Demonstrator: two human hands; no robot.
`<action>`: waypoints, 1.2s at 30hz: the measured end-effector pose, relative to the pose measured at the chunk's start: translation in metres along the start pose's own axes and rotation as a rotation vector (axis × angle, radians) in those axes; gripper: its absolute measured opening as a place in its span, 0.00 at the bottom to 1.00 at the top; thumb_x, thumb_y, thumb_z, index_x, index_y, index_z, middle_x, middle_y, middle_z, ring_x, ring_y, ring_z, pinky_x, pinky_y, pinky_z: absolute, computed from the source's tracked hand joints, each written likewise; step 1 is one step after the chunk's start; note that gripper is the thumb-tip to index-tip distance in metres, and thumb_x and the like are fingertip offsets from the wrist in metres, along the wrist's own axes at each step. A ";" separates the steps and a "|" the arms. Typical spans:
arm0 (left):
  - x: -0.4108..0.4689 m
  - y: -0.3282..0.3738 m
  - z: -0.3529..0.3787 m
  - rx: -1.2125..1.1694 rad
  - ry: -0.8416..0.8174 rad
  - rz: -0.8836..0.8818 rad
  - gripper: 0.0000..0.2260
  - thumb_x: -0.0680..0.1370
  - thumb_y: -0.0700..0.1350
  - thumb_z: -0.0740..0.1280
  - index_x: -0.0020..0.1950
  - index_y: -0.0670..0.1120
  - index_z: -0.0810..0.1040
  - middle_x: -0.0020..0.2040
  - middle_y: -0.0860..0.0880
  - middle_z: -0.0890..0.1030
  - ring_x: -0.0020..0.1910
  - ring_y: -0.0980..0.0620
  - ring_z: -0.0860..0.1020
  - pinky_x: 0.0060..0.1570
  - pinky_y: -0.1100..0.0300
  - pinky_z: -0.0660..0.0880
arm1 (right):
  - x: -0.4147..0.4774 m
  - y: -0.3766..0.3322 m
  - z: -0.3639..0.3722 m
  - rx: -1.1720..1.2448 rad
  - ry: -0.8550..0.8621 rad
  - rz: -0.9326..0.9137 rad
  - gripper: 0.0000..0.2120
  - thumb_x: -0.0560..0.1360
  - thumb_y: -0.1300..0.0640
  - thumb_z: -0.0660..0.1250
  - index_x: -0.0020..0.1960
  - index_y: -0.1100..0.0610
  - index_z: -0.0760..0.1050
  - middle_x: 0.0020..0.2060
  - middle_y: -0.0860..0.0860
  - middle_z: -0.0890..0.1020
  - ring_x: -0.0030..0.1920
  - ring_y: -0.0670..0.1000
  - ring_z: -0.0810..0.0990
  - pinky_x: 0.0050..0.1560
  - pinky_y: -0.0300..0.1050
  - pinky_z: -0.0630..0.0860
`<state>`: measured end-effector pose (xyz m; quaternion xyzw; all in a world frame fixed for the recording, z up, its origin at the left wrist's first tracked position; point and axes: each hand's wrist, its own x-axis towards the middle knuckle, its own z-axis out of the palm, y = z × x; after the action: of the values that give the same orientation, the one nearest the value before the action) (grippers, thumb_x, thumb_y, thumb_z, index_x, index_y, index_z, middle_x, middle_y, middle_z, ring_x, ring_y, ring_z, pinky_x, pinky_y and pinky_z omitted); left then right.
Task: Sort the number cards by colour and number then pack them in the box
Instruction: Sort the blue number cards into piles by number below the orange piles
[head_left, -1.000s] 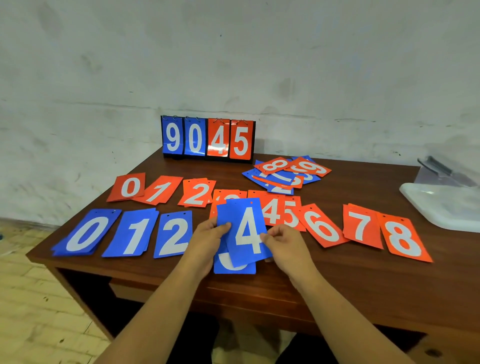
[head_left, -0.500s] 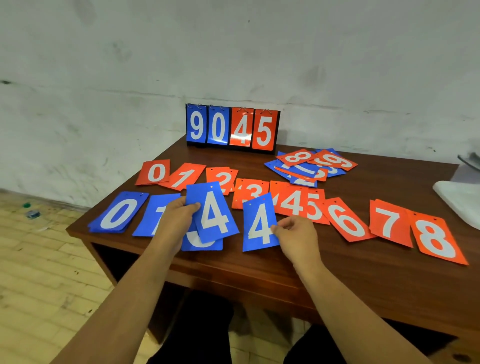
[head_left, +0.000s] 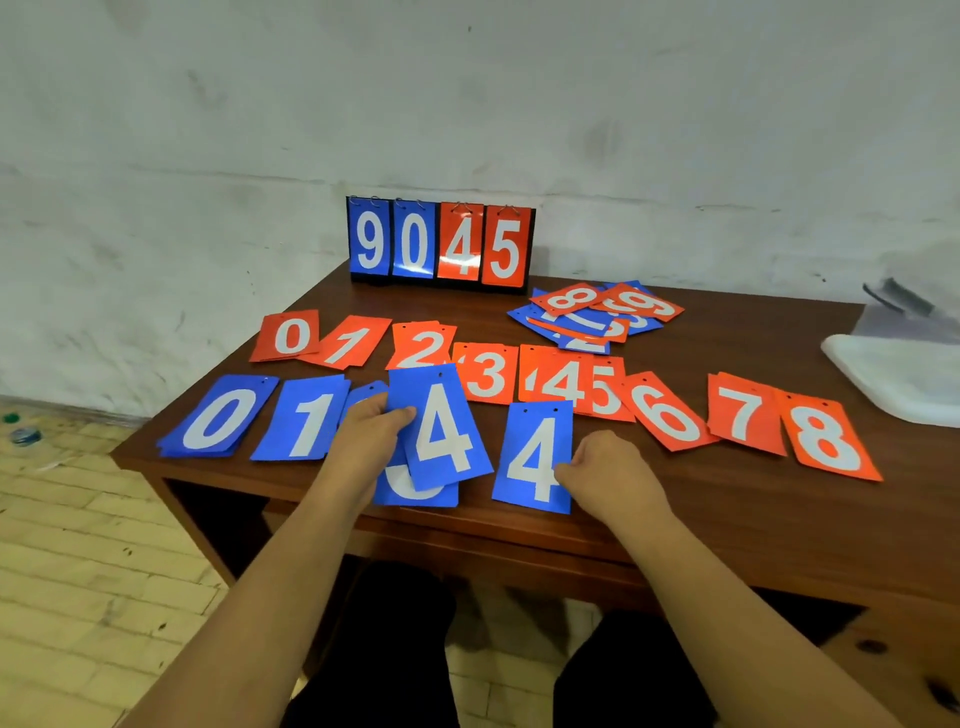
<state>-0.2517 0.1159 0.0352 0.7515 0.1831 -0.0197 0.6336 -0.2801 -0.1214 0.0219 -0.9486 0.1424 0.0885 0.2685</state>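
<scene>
Number cards lie in two rows on the brown table (head_left: 727, 519). The back row is orange, 0 (head_left: 288, 335) through 8 (head_left: 826, 439). The front row holds blue 0 (head_left: 218, 418) and blue 1 (head_left: 306, 423). My left hand (head_left: 363, 436) pinches a blue 4 card (head_left: 441, 428), tilted above a blue 3 card (head_left: 415, 488). My right hand (head_left: 605, 475) pinches the right edge of a second blue 4 card (head_left: 535, 457), which lies near the front edge. An unsorted mixed pile (head_left: 597, 314) sits at the back.
A flip scoreboard (head_left: 439, 241) reading 9045 stands at the back against the wall. A clear plastic box (head_left: 898, 374) with its lid sits at the right edge. The table's front edge runs just below my hands.
My right hand has drawn one blue 4 card away to the right and set it down on the table. My left hand keeps the other blue 4 over the blue 3.
</scene>
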 end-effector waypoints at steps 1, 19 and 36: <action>-0.005 0.003 0.004 -0.001 -0.018 0.020 0.10 0.80 0.47 0.66 0.60 0.48 0.72 0.53 0.49 0.79 0.45 0.53 0.78 0.44 0.57 0.77 | -0.003 0.003 -0.002 -0.042 -0.002 0.004 0.12 0.75 0.48 0.68 0.52 0.55 0.74 0.45 0.51 0.78 0.45 0.48 0.78 0.39 0.42 0.74; -0.040 0.006 0.021 -0.185 -0.039 -0.045 0.05 0.79 0.44 0.66 0.51 0.46 0.72 0.40 0.51 0.75 0.38 0.51 0.78 0.35 0.57 0.77 | -0.010 0.019 -0.011 0.467 0.306 -0.101 0.06 0.77 0.57 0.69 0.52 0.54 0.73 0.50 0.51 0.79 0.51 0.49 0.78 0.44 0.44 0.79; -0.016 -0.009 0.008 0.504 0.036 0.428 0.11 0.81 0.49 0.62 0.63 0.51 0.75 0.62 0.51 0.76 0.63 0.52 0.73 0.57 0.57 0.74 | -0.018 -0.048 0.014 0.668 0.184 -0.143 0.07 0.77 0.55 0.69 0.48 0.59 0.78 0.42 0.52 0.81 0.39 0.47 0.80 0.35 0.41 0.78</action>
<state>-0.2672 0.1055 0.0294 0.9062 0.0214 0.0824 0.4142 -0.2828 -0.0714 0.0379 -0.8199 0.1203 -0.0680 0.5555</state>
